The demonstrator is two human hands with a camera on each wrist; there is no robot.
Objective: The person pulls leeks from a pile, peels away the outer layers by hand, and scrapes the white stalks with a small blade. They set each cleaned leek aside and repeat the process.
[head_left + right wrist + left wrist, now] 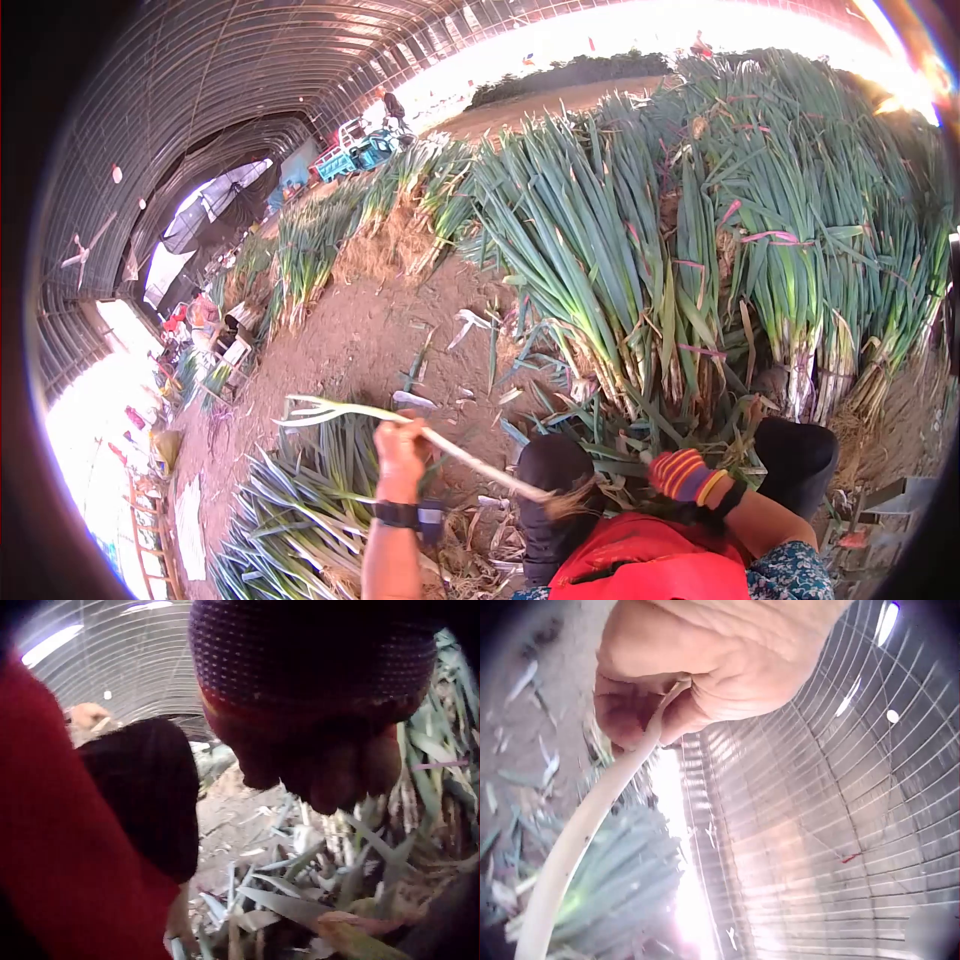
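A long peeled leek (478, 464) slants across in front of my body, its forked pale-green top at the left and its shaggy roots over the dark left knee (556, 470). My bare left hand (400, 462) grips it toward the leafy end. The left wrist view shows thumb and fingers pinching round the leek (577, 840). My right hand (690, 478), in a striped knitted glove, is beside the red apron (650, 560), above the leaf scraps. Its fingers (330, 787) are curled and dark in the right wrist view, with nothing showing in them.
A pile of leeks (300, 500) lies at the lower left. Tied bundles of leeks (580, 240) stand upright in front and at the right. Stripped leaves (285, 907) litter the dirt floor (350, 350). A blue cargo tricycle (365, 152) stands farther back.
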